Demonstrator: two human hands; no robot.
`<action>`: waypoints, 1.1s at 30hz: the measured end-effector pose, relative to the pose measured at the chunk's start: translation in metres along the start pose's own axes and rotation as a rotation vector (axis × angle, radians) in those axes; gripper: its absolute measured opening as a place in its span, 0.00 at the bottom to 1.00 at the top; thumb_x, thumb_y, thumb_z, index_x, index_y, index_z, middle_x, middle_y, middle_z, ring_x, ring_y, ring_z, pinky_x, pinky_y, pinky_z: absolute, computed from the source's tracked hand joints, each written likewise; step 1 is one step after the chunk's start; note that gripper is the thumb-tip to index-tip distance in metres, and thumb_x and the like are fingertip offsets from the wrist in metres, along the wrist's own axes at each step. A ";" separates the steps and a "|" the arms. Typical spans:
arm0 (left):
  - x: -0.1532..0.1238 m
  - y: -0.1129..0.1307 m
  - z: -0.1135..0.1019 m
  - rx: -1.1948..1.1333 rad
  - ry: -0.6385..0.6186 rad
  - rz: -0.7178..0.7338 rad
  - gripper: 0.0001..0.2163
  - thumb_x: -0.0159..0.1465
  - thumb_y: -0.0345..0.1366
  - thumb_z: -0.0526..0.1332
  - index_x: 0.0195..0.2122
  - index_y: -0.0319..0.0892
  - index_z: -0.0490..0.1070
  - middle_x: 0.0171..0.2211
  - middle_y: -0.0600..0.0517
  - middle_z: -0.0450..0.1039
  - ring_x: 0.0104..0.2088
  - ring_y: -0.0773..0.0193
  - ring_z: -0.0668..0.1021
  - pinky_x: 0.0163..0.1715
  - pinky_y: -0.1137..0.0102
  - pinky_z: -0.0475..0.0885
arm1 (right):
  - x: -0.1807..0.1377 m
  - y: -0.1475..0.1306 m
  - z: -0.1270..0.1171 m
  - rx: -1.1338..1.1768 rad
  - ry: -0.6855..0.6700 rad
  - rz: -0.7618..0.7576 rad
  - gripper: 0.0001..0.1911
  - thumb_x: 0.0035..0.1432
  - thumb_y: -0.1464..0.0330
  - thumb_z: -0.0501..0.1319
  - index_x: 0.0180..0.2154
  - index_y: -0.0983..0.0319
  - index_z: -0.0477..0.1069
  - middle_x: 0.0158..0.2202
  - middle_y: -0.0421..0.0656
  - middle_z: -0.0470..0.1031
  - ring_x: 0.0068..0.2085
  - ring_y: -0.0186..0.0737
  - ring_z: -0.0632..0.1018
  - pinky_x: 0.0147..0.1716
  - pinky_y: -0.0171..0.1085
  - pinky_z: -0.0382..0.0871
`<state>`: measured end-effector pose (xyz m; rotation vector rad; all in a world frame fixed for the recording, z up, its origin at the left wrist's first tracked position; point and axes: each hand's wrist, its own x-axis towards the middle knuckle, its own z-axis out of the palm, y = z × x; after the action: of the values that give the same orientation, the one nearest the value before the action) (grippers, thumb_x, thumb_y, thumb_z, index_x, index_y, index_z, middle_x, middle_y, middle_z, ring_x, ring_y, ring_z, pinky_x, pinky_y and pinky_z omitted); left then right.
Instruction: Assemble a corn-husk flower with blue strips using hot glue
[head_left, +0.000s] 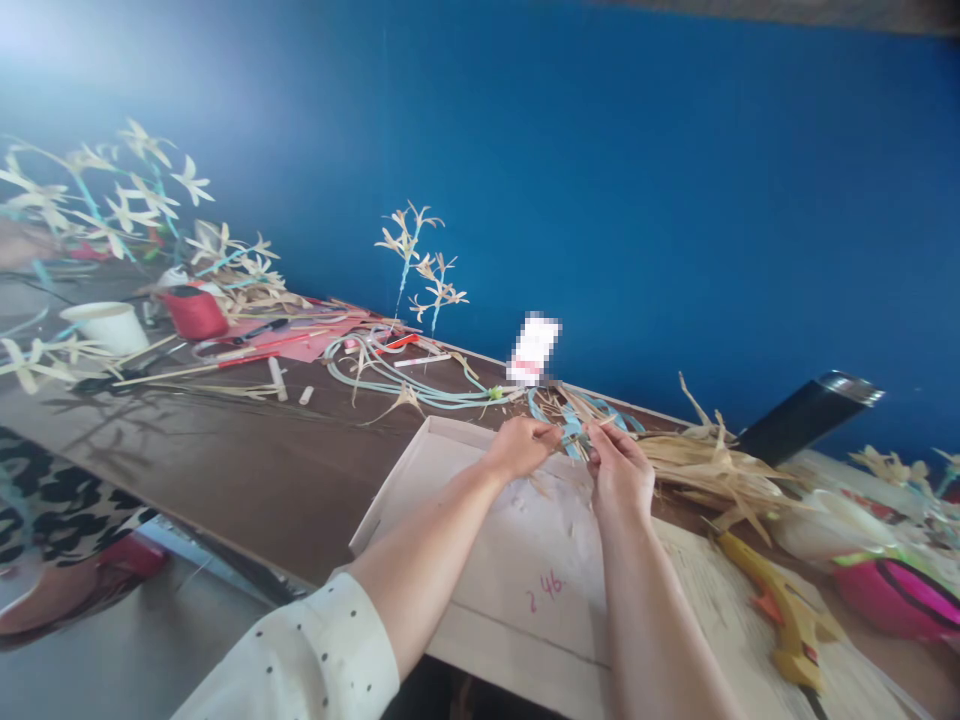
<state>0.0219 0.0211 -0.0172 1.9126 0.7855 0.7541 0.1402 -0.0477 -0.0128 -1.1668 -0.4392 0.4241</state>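
Observation:
My left hand (521, 446) and my right hand (619, 468) meet above a flat cardboard sheet (480, 530) on the brown table (247, 470). Both have fingers pinched together on a small craft piece (574, 432) of tan dried leaf strips and light blue strip, held between them. A heap of dried straw-coloured leaves (712, 465) lies just to the right of my right hand. Loose blue strips (600, 410) lie just beyond the hands.
A yellow glue gun (784, 610) lies at the right, near a pink bowl (896, 595) and a dark metal flask (806, 415). Finished straw flowers on blue stems (420, 265) stand behind. A white cup (109, 325), a red pot (193, 312) and coiled tubing (382, 375) are on the left.

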 end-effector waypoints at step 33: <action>0.003 0.000 0.000 -0.320 -0.073 -0.116 0.17 0.49 0.45 0.65 0.34 0.37 0.78 0.23 0.53 0.71 0.23 0.72 0.67 0.26 0.75 0.62 | -0.007 -0.003 0.002 -0.062 -0.088 0.092 0.17 0.35 0.61 0.72 0.29 0.63 0.77 0.24 0.40 0.72 0.18 0.23 0.61 0.13 0.26 0.51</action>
<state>0.0241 0.0235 -0.0167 1.5854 0.6793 0.6900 0.1340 -0.0508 -0.0105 -1.2351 -0.4784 0.5464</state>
